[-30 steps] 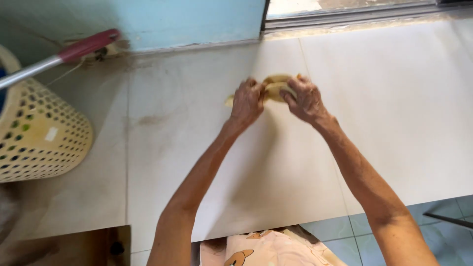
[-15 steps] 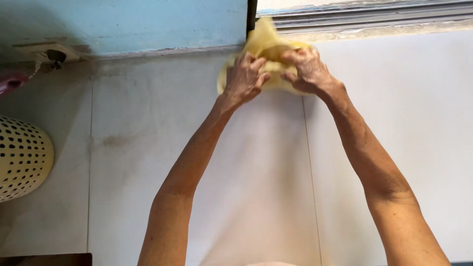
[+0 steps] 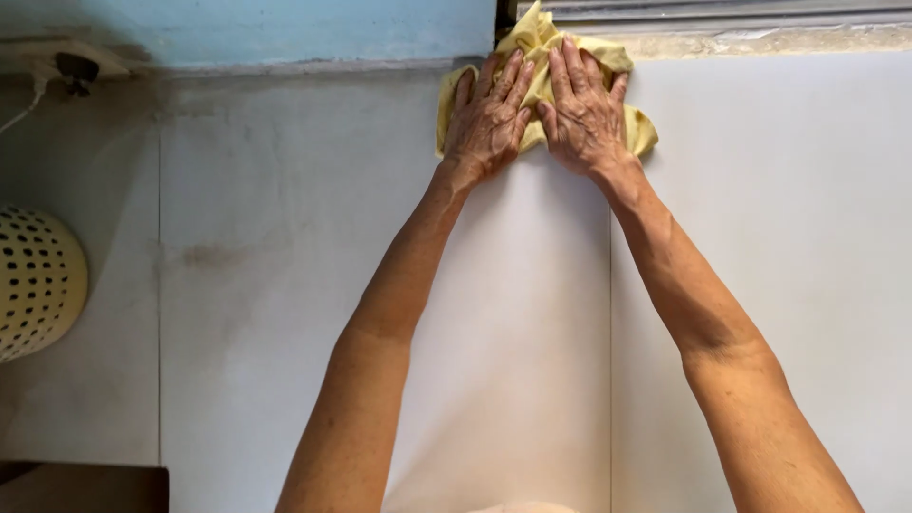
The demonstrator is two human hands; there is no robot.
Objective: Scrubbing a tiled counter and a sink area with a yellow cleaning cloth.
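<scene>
Lying crumpled, pale yellow cloth (image 3: 538, 57) under flat, spread left hand (image 3: 487, 119) and right hand (image 3: 583, 114).

Under your palms lies a pale yellow crumpled cloth (image 3: 541, 57), plain and unpatterned. The glossy tiled floor (image 3: 779, 237) you face is off-white with thin grey joints. The painted wall (image 3: 285, 28) is light blue. At your left, the cream plastic basket (image 3: 38, 280) carries rows of dark round holes.
</scene>
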